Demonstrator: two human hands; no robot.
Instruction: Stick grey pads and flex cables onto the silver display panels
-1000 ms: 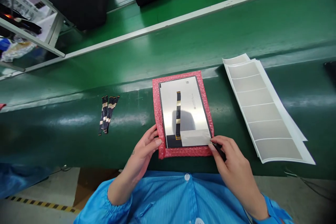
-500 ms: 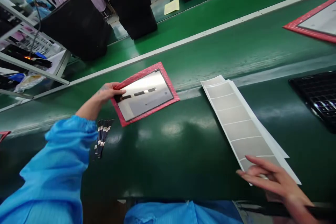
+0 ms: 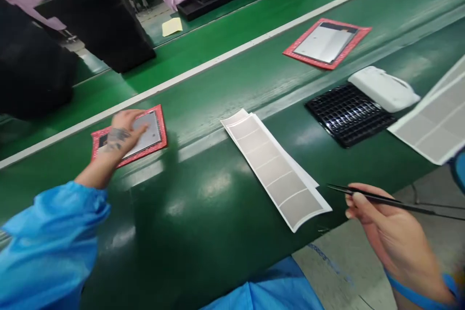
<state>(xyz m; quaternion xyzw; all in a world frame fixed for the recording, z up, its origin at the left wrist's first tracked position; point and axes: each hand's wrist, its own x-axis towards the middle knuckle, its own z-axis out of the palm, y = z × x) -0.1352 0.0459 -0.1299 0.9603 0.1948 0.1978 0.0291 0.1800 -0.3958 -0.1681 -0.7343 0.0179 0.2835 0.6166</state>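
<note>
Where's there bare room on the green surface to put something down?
Largest bare patch: between the left sleeve and middle sheets, toward the body. Another: between the near panel at the left hand and the far panel. Crowded: the right, where black tray, white object and right-edge sheets bunch beyond the right hand.

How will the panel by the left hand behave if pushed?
The panel is probably stiff, since it lies flat with straight edges. It looks thin, so possibly fragile. The shiny green surface may let its pink wrap slide.
</note>
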